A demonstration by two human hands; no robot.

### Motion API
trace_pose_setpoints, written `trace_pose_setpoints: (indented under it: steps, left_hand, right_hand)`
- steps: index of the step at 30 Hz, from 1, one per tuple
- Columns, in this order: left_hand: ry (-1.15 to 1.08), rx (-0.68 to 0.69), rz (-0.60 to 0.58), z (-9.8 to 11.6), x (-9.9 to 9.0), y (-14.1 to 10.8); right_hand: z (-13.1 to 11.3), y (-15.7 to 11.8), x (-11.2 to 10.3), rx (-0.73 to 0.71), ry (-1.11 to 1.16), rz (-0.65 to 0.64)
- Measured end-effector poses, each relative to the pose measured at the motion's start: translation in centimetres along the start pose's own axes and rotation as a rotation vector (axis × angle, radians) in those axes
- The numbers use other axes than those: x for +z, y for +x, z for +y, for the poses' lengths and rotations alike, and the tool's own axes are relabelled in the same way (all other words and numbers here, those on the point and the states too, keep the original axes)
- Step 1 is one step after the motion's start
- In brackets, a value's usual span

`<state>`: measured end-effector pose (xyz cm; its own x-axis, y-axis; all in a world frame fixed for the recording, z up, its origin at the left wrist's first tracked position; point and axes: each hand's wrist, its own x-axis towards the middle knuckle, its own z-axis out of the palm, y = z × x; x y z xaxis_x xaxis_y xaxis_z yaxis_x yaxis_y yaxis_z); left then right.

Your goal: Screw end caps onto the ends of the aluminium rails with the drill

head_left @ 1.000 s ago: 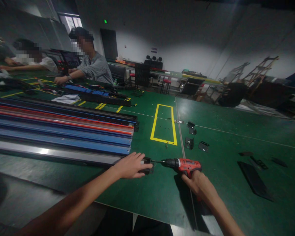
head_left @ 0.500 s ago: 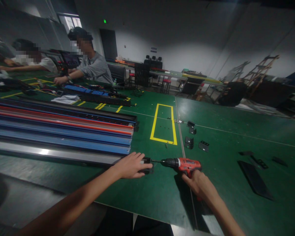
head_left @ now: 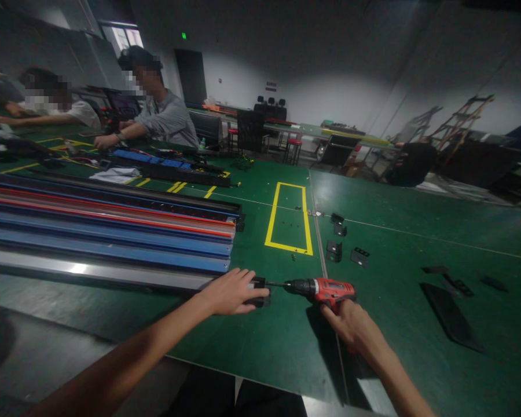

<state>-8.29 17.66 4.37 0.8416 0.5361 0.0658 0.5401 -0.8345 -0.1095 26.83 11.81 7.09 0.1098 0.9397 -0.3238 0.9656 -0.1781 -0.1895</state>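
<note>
My right hand (head_left: 355, 325) is wrapped round the handle of a red and black cordless drill (head_left: 335, 289). The drill lies level, pointing left, and its long thin bit (head_left: 278, 284) meets the black end piece (head_left: 259, 282) of the nearest rail. That rail is a long silver metal profile (head_left: 113, 274) lying along the table. My left hand (head_left: 231, 292) grips the rail's end from above, thumb and fingers round the black end piece. The hand covers part of the end piece, and a screw at the bit's tip cannot be made out.
Several blue and red profiles (head_left: 156, 238) lie behind the silver one on the green table (head_left: 399, 231). Small black brackets (head_left: 334, 250) and a flat black plate (head_left: 449, 315) lie to the right. Tiny screws (head_left: 293, 257) lie near a yellow taped rectangle (head_left: 268, 231). Co-workers (head_left: 167, 119) sit at the far left.
</note>
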Motion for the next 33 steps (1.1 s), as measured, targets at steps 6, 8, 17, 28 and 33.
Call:
trace_pose_setpoints:
  steps: [6, 8, 17, 28, 33]
  left_hand:
    - [0.003, 0.0, -0.003, 0.01, -0.25, 0.12]
    - [0.003, 0.002, -0.003, 0.01, -0.18, 0.12]
    - [-0.044, -0.006, 0.032, -0.08, 0.27, 0.06]
    - [-0.036, -0.008, 0.018, -0.04, 0.11, 0.04]
    - [-0.07, -0.004, 0.033, -0.03, 0.07, 0.06]
  right_hand:
    - [0.38, 0.16, 0.22, -0.009, 0.022, 0.016]
    - [0.34, 0.11, 0.12, -0.021, 0.021, 0.007]
    - [0.61, 0.25, 0.21, -0.049, -0.003, -0.016]
    - [0.71, 0.34, 0.26, -0.03, 0.028, -0.009]
    - [0.92, 0.39, 0.38, -0.027, 0.021, -0.01]
